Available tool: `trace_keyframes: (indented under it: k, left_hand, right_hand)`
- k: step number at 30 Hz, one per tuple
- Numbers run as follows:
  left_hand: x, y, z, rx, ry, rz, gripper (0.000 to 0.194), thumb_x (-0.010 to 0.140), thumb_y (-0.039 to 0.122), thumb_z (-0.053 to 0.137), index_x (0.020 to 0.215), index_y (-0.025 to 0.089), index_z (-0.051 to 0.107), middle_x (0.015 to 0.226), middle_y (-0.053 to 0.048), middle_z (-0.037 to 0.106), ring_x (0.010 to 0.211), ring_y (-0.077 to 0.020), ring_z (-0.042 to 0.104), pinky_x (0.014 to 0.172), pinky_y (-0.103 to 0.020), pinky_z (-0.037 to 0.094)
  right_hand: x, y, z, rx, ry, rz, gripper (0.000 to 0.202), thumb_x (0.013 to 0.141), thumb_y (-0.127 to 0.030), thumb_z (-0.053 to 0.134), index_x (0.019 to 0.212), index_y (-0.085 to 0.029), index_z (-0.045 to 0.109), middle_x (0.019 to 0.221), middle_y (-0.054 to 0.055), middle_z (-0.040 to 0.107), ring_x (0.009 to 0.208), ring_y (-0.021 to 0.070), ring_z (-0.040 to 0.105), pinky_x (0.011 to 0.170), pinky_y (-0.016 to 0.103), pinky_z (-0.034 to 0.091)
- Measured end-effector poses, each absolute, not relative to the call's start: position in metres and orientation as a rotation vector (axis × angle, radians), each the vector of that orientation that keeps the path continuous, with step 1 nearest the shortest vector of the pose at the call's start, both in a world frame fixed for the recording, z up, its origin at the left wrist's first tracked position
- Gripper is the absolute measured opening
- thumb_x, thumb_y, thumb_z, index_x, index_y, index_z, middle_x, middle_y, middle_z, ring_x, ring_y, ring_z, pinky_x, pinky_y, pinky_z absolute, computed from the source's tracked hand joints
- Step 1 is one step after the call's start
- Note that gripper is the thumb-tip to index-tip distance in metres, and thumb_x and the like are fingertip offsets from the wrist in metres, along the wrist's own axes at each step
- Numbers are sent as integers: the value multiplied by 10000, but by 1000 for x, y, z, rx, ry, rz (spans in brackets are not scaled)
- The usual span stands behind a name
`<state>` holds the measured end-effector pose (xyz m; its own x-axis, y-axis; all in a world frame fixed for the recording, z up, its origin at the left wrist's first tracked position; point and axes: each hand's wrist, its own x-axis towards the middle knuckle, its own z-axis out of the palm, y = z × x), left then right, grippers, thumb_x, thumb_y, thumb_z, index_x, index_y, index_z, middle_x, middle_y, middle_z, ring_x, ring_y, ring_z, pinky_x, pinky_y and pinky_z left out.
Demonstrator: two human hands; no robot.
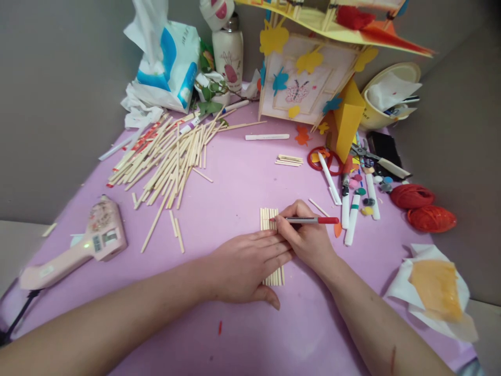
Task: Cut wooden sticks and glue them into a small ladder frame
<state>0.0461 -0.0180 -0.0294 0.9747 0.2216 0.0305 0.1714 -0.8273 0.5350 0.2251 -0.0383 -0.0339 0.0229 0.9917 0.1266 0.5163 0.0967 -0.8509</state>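
"While the left hand (246,269) lies flat over the row of sticks (267,218), what matters most?"

"An even press, I'd say. The row sits on the purple table (250,344), right in front of the person, and its sticks could roll or fan out. The left fingers are straight and close together, gripping nothing."

"And the right hand (307,240)?"

"Its fingers pinch a red pen (311,220), tip at the upper part of the row. A light stroke straight across, with the stick ends level, should serve best. I can't make out any mark."

"Anything in the way?"

"A thin loose stick (319,207) and an orange scrap (337,230) lie near the pen's rear end; a careless wrist might nudge them."

"Farther out?"

"Short sticks (289,161) lie beyond the row, and a heap of long sticks (188,151) spreads to the left. The glue gun (104,230) shows a small light, so the left arm needs care. A decorated paper house (305,99) stands at the back."
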Motion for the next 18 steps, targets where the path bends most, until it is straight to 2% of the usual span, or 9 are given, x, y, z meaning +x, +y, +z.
trace_keyframes:
  k: [9, 18]
  left_hand:
    - [45, -19, -31, 2609, 258, 188, 804, 805, 647, 468, 1386, 97, 390, 1441, -157, 410, 1394, -247, 268, 1176, -360, 146]
    - [43, -19, -31, 2629, 225, 221, 761, 816, 639, 457, 1314, 64, 469, 1389, -184, 468, 1349, -271, 346, 1167, -373, 180]
  right_hand:
    - [217, -35, -27, -1557, -1548, 624, 151, 826, -206, 554, 693, -205, 482, 626, -40, 535, 588, 108, 503, 550, 234, 396]
    - [203, -31, -31, -1579, -1536, 564, 201, 791, -173, 549, 640, -211, 422, 573, -58, 480, 528, 103, 457, 510, 234, 373]
